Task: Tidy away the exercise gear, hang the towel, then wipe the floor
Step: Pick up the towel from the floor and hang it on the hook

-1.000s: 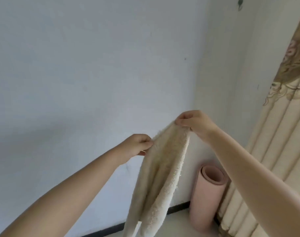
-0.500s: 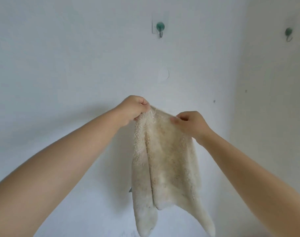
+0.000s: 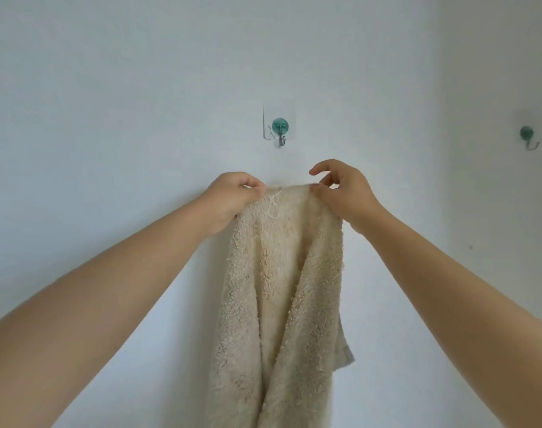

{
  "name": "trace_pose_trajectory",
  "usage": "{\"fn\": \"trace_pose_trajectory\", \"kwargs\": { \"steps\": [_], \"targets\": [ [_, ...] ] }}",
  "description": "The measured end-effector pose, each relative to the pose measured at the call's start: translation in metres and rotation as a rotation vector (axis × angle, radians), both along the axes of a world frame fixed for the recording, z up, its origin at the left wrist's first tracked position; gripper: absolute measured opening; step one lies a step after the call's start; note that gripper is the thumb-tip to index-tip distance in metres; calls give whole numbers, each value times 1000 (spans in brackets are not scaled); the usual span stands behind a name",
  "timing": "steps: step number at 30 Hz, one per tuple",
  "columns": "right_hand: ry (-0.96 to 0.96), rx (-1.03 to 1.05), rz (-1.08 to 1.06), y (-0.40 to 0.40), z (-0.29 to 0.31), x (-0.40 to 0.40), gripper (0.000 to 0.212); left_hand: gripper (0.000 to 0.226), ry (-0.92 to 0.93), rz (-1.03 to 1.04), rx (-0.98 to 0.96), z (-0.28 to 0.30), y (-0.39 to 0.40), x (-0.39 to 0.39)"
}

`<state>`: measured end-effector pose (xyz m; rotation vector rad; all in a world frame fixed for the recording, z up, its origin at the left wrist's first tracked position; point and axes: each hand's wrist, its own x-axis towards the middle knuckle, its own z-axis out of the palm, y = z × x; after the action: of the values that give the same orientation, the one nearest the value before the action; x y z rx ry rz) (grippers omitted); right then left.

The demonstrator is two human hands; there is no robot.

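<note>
The plain pale wall (image 3: 140,88) now fills the view, where a second ago the corner and a curtain showed. The shaggy cream towel (image 3: 282,288) has been raised just below the green-knobbed metal wall hook (image 3: 280,131), its top edge pinched by the left hand (image 3: 232,196) and right hand (image 3: 341,193), so hanging looks imminent. A second matching hook (image 3: 527,137) sits on the adjoining wall.

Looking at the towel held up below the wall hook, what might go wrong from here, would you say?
1. The hook is small and the towel thick; unless a loop or the bunched edge catches the prong, the towel may slide off.
2. The left hand and right hand pinch only the top edge, so letting go early could drop the towel.
3. The hook looks stuck to the wall on a clear pad; a hard downward tug might peel it off.
</note>
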<state>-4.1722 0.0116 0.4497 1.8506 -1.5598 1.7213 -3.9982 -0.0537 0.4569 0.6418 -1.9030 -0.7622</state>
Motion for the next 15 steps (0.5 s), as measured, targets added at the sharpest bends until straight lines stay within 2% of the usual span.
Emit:
{"fn": "trace_pose_trajectory", "kwargs": {
  "steps": [3, 5, 7, 9, 12, 15],
  "targets": [
    [4, -80, 58, -4, 27, -12, 30, 26, 118, -198, 85, 21, -6, 4],
    [222, -198, -91, -12, 39, -12, 30, 30, 114, -189, 19, 34, -10, 2],
    [510, -288, -254, -22, 44, -9, 27, 26, 104, -35, -130, 46, -17, -3],
    [663, -294, -351, -29, 50, -5, 37, 10, 130, 163, -290, 62, -23, -8],
    [706, -226, -465, -36, 61, -5, 42, 22, 137, 320, -475, 82, -31, -17],
    [698, -185, -613, -41, 76, -9, 40, 25, 57, 434, -649, 96, -29, -33]
  ]
}}
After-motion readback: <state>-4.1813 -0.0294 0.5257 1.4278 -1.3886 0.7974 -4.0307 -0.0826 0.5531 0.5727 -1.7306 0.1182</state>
